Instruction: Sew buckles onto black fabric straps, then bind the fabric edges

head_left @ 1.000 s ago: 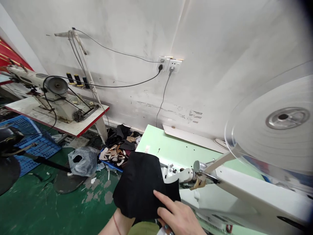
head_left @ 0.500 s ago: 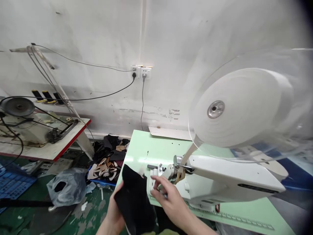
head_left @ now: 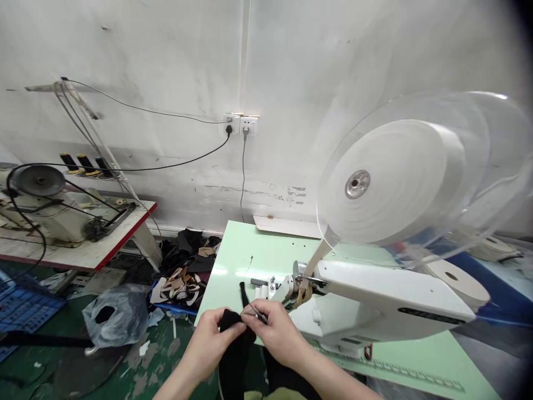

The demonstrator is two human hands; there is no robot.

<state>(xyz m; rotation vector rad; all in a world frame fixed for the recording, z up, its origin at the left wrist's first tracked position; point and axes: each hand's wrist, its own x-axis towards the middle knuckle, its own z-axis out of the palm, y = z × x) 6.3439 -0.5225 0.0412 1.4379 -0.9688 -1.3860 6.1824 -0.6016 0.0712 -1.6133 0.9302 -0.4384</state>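
In front of my lap, my left hand (head_left: 213, 339) pinches a black fabric piece (head_left: 234, 361) between thumb and fingers. The cloth hangs down from the grip, and a narrow strip of it sticks up beyond the hands. My right hand (head_left: 275, 330) is closed close beside the left, its fingertips at the fabric's upper edge. A slim metal tool (head_left: 259, 314) lies in its fingers; its exact kind is not clear. Just beyond the right hand is the head of a white taping machine (head_left: 375, 300), with tape (head_left: 320, 255) running down from a large white roll (head_left: 395, 183).
The machine stands on a light green table (head_left: 237, 250) with a ruler strip (head_left: 408, 372) along its front. Left are another sewing machine (head_left: 50, 216) on a red-edged table, a plastic bag (head_left: 120, 322), a blue crate (head_left: 25, 305) and a bin of scraps (head_left: 179, 289). Sockets (head_left: 240, 124) sit on the wall.
My right hand has moved left and down, away from the machine head, to meet the left hand at the fabric. The black fabric has been lowered and turned, and is now bunched between the hands.
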